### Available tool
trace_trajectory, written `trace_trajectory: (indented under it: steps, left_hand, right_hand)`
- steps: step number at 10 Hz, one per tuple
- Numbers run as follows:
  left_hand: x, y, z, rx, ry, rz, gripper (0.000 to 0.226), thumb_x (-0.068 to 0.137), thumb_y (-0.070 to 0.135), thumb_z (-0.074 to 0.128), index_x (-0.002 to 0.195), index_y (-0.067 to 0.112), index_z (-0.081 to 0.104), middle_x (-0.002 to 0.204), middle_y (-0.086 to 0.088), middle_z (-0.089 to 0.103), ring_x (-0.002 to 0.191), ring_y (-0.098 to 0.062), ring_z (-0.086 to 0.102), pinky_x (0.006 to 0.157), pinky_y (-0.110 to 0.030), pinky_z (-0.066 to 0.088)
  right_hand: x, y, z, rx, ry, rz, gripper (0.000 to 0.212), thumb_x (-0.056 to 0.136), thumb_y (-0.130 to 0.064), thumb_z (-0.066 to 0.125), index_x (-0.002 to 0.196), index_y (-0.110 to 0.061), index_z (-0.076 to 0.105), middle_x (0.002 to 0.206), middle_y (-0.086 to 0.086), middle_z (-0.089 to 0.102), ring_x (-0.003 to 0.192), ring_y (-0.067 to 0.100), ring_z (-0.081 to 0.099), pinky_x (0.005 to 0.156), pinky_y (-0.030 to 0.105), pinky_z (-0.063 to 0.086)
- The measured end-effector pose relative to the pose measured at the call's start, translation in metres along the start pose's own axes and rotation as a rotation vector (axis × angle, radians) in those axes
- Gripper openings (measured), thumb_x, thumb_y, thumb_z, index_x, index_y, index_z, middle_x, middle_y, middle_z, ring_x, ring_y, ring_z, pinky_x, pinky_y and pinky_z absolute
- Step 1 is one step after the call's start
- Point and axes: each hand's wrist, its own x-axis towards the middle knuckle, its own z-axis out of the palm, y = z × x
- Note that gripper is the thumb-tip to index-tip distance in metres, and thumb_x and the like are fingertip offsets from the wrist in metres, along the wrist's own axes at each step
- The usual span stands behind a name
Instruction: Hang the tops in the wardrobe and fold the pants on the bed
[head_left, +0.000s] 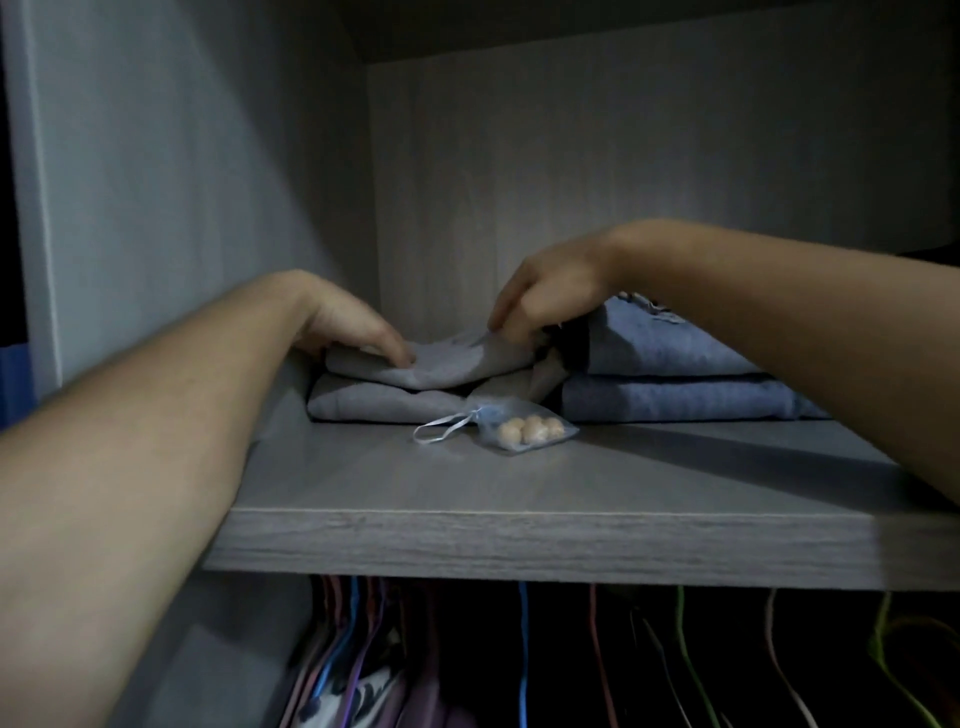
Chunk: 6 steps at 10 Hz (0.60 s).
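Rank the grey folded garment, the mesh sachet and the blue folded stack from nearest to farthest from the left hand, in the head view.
1. The grey folded garment: directly under the left hand, touching.
2. The mesh sachet: in front of that garment, toward the shelf edge.
3. The blue folded stack: off to the right, past the right hand.

Dim grey wood shelf, bk panel.

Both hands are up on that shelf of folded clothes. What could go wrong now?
The right hand pinches the top grey garment; tugging could undo its fold. The sachet lies just before the pile, so sliding clothes forward might knock it off the shelf. The right forearm crosses the blue stack and may rumple it.
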Motion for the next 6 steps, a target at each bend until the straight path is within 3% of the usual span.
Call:
trace_trajectory:
  steps: [1, 2, 3, 4, 5, 6]
  left_hand:
    - [-0.003, -0.001, -0.005, 0.176, -0.083, -0.044, 0.089, 0.062, 0.023, 0.088, 0.141, 0.034, 0.046, 0.156, 0.006, 0.033, 0.141, -0.018, 0.036, 0.118, -0.036, 0.030]
    - [0.002, 0.007, 0.002, 0.465, -0.050, -0.060, 0.092, 0.080, 0.021, 0.079, 0.155, 0.030, 0.025, 0.163, 0.002, 0.015, 0.149, -0.023, 0.019, 0.120, -0.039, 0.025]
    - [0.006, 0.009, 0.009, 0.603, 0.043, -0.012, 0.082, 0.090, 0.027, 0.071, 0.156, 0.026, 0.022, 0.163, -0.001, 0.017, 0.149, -0.022, 0.019, 0.119, -0.033, 0.023]
    - [0.005, 0.006, 0.009, 0.605, 0.081, 0.019, 0.081, 0.090, 0.027, 0.070, 0.156, 0.025, 0.023, 0.164, -0.003, 0.017, 0.150, -0.023, 0.018, 0.116, -0.032, 0.023]
    - [0.002, 0.006, 0.015, 0.551, 0.088, 0.033, 0.079, 0.089, 0.022, 0.071, 0.155, 0.024, 0.028, 0.162, -0.003, 0.021, 0.148, -0.023, 0.021, 0.114, -0.029, 0.027]
    - [-0.006, 0.015, 0.008, 0.446, 0.175, 0.083, 0.069, 0.087, 0.009, 0.068, 0.149, 0.020, 0.042, 0.152, -0.005, 0.039, 0.137, -0.024, 0.039, 0.100, -0.026, 0.041]
  right_hand:
    - [-0.003, 0.004, 0.007, -0.161, -0.175, -0.021, 0.042, 0.075, -0.041, 0.079, 0.112, -0.024, 0.072, 0.103, -0.002, 0.072, 0.102, 0.019, 0.065, 0.097, 0.043, 0.053]
    - [0.005, 0.009, 0.026, -0.314, -0.121, -0.060, 0.037, 0.084, -0.047, 0.074, 0.110, -0.021, 0.068, 0.101, -0.002, 0.068, 0.097, 0.020, 0.063, 0.092, 0.042, 0.053]
    - [0.013, 0.012, 0.042, -0.372, -0.032, -0.082, 0.028, 0.092, -0.047, 0.066, 0.099, -0.021, 0.057, 0.101, -0.002, 0.059, 0.093, 0.021, 0.057, 0.086, 0.035, 0.048]
    - [0.008, 0.013, 0.047, -0.324, -0.006, -0.086, 0.021, 0.095, -0.040, 0.063, 0.104, -0.023, 0.056, 0.097, -0.004, 0.053, 0.092, 0.020, 0.052, 0.082, 0.030, 0.040]
    - [-0.001, 0.012, 0.047, -0.300, 0.050, -0.082, 0.023, 0.090, -0.040, 0.067, 0.099, -0.027, 0.051, 0.096, -0.005, 0.054, 0.097, 0.023, 0.058, 0.082, 0.031, 0.043]
    - [-0.015, 0.011, 0.030, -0.150, 0.141, -0.019, 0.063, 0.085, -0.048, 0.072, 0.138, -0.023, 0.051, 0.127, 0.000, 0.060, 0.119, 0.024, 0.057, 0.093, 0.029, 0.045]
